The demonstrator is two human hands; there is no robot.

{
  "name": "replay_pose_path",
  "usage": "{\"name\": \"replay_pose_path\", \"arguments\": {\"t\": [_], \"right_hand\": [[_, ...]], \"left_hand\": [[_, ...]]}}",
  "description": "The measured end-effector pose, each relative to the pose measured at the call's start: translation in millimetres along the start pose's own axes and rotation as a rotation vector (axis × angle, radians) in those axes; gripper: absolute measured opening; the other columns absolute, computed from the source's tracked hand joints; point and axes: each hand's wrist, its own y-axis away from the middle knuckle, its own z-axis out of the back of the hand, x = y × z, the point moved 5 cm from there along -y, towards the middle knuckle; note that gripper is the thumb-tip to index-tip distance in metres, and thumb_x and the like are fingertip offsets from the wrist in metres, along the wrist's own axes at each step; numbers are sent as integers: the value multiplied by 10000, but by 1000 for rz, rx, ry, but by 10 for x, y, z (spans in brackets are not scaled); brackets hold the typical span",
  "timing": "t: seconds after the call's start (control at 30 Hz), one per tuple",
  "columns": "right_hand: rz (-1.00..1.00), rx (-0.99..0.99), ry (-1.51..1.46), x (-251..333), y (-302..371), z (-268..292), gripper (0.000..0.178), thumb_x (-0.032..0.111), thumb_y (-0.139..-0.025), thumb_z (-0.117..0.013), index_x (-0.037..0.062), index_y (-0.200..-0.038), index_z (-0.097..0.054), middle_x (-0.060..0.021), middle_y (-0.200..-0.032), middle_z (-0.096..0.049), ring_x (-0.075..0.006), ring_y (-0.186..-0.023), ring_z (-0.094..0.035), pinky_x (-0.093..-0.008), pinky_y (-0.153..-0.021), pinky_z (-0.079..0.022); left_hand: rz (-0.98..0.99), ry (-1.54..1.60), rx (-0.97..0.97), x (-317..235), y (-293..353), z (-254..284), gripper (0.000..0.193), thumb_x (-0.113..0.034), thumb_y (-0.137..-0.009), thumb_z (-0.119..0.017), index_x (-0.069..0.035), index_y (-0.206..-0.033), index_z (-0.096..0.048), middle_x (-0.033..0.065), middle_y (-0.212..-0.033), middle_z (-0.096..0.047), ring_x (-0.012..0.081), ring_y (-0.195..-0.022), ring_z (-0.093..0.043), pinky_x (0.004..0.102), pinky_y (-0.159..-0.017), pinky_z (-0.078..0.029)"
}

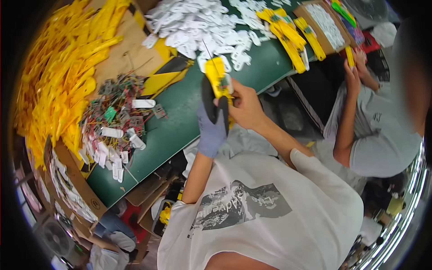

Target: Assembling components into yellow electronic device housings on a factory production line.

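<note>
My left hand (212, 128), in a grey-blue glove with black fingers, is closed around a yellow plastic housing (214, 68). The housing is held up in front of me, over the table's near edge. A small green circuit board (223, 82) shows in it, and a thin dark wire sticks up past its top. Against its right side, the bare fingers of my right hand (246, 107) are pinched together at the board; whatever sits between those fingertips is hidden. Loose white plastic pieces (193, 29) lie heaped on the table just beyond.
On the green table (180, 119), wired circuit boards (121, 105) lie tangled at left, beside a large pile of yellow housings (58, 85). Several yellow housings with boards (288, 36) lie at far right, near a cardboard box (343, 44). A co-worker (378, 121) sits at right, holding a yellow piece.
</note>
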Motion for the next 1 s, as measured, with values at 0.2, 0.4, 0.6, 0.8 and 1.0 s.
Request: {"name": "replay_pose_path", "arguments": {"t": [0.2, 0.4, 0.6, 0.8, 1.0], "right_hand": [[46, -97, 266, 124, 128, -36, 649, 87, -747, -629, 4, -1332, -360, -80, -850, -629, -63, -683, -543, -209, -599, -442], [105, 50, 116, 77, 313, 129, 719, 141, -735, -696, 18, -1351, -346, -87, -859, -631, -97, -591, -540, -225, -586, -459], [-274, 30, 679, -419, 835, 487, 265, 210, -735, -692, 34, -888, -564, -96, -841, -633, -208, -638, -610, -303, -541, -462], [-205, 208, 958, -778, 1054, 417, 232, 215, -742, -638, 45, -884, -570, -131, -809, -626, -325, -749, -609, -437, -646, -469], [-126, 72, 600, -867, 932, 424, 216, 199, -795, -593, 25, -921, -578, -149, -802, -651, -319, -731, -627, -399, -648, -491]], "left_hand": [[208, 312, 12, -355, -84, -120, 435, -146, -886, -467, 41, -1268, -374, 134, -1209, -481, 199, -1063, -489, 311, -909, -390], [225, 614, 164, -351, -101, -208, 418, -109, -873, -489, -14, -1267, -388, 121, -1120, -527, 226, -975, -545, 345, -860, -439], [275, 1195, 85, -248, -50, -44, 472, -187, -859, -564, -1, -1252, -379, 178, -1113, -538, 299, -975, -572, 436, -897, -450], [264, 1235, 151, -439, -179, -127, 465, -270, -880, -541, -16, -1243, -401, 168, -1145, -530, 279, -967, -577, 410, -855, -479], [317, 1056, 230, -838, -552, -590, 455, -317, -947, -383, -82, -1331, -319, 198, -1151, -543, 277, -868, -619, 381, -767, -517]]}}
